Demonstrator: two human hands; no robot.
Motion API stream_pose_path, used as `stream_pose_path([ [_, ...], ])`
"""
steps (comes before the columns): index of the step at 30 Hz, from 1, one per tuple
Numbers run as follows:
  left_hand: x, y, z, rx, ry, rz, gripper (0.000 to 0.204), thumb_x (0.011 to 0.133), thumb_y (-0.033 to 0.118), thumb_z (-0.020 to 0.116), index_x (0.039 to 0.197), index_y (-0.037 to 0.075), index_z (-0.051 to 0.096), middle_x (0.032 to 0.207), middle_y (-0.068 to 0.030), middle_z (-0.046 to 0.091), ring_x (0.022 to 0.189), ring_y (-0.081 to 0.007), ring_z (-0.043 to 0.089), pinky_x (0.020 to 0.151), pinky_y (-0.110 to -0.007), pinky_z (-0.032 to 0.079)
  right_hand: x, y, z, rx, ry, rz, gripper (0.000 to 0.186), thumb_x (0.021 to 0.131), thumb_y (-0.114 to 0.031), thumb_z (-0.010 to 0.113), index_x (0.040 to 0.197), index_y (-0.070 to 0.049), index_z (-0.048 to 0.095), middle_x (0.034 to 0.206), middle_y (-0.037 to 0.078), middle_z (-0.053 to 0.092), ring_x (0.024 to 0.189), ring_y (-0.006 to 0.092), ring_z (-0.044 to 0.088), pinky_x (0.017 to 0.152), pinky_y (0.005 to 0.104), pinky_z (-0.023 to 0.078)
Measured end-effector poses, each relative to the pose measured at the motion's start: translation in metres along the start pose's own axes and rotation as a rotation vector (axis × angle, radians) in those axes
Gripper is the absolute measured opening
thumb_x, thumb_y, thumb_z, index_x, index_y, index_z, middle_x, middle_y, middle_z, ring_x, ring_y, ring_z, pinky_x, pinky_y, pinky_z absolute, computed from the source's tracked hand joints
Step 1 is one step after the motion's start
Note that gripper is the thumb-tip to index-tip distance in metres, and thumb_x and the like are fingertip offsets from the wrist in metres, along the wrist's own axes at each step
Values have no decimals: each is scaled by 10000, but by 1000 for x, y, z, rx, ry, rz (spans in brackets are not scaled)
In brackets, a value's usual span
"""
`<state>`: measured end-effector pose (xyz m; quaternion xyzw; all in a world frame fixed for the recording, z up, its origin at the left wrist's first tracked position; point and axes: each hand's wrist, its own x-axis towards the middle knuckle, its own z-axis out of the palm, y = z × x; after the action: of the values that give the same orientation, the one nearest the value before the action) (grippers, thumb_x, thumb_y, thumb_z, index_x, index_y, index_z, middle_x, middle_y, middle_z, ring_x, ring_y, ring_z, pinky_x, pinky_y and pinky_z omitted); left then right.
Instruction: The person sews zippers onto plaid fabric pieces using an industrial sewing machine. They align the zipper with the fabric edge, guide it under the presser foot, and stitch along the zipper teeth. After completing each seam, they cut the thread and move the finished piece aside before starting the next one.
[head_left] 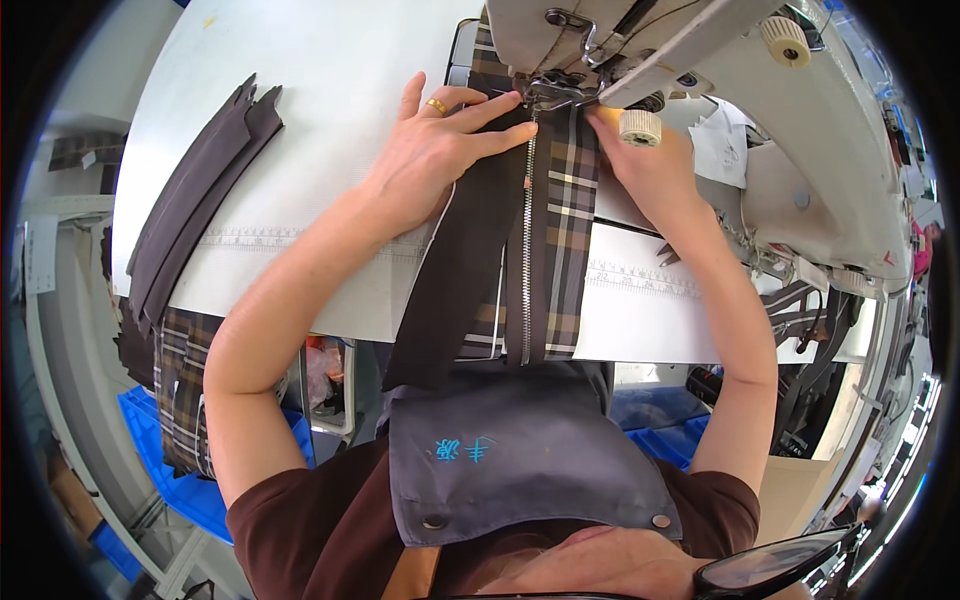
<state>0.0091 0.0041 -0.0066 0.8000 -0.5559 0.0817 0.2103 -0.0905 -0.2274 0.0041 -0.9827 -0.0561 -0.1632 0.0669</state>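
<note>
My left hand [430, 155], a gold-coloured ring on one finger, lies with outstretched fingers on a dark brown fabric strip [450, 260]. Its fingertips reach the metal-toothed zipper [527, 240] just in front of the sewing machine's presser foot [550, 92]. Beneath the zipper tape runs brown-and-black plaid fabric [570, 210], extending toward me to the table's front edge. On the other side, my right hand [650, 170] touches the plaid's right edge beside the foot. The machine and its knob [640, 127] hide most of that hand's fingers.
A stack of dark fabric strips [200, 200] lies at the table's left. Plaid fabric [185, 380] hangs below it over a blue bin [210, 505]. The machine arm [820, 200] fills the upper right. Rulers [640, 278] mark the white table, and small scissors-like blades [668, 255] lie near my right forearm.
</note>
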Motion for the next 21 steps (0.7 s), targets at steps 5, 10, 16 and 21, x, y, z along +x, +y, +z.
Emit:
stream_pose_path([
  [5, 2, 1, -2, -4, -17, 5, 480, 729, 217, 685, 1203, 256, 627, 1279, -56, 565, 1172, -269, 491, 1076, -582, 167, 13, 14, 29, 46, 136, -210, 49, 728, -125, 613, 694, -99, 590, 680, 59, 590, 572, 264, 589, 530, 361, 481],
  [10, 2, 1, -1, -18, -9, 1, 478, 741, 202, 670, 1212, 269, 620, 1271, -56, 568, 1170, -269, 491, 1075, -580, 171, 2, -4, -2, 124, 43, 96, 66, 727, -115, 613, 695, -81, 567, 702, 59, 624, 614, 261, 616, 536, 368, 470],
  [16, -1, 1, -3, -9, -28, 3, 723, 616, -108, 599, 1248, 243, 578, 1351, -16, 506, 1173, -243, 472, 1058, -614, 213, -7, -15, -26, 558, 122, -66, 87, 796, -91, 586, 846, -22, 567, 800, 80, 622, 599, 175, 586, 557, 292, 475],
  [21, -1, 1, -4, 8, -44, 2, 743, 606, -111, 604, 1255, 251, 575, 1354, -14, 504, 1178, -244, 472, 1063, -611, 208, 0, -28, -6, 1106, -101, 66, 81, 847, -71, 569, 895, -6, 570, 815, 48, 621, 631, 120, 574, 562, 259, 469],
])
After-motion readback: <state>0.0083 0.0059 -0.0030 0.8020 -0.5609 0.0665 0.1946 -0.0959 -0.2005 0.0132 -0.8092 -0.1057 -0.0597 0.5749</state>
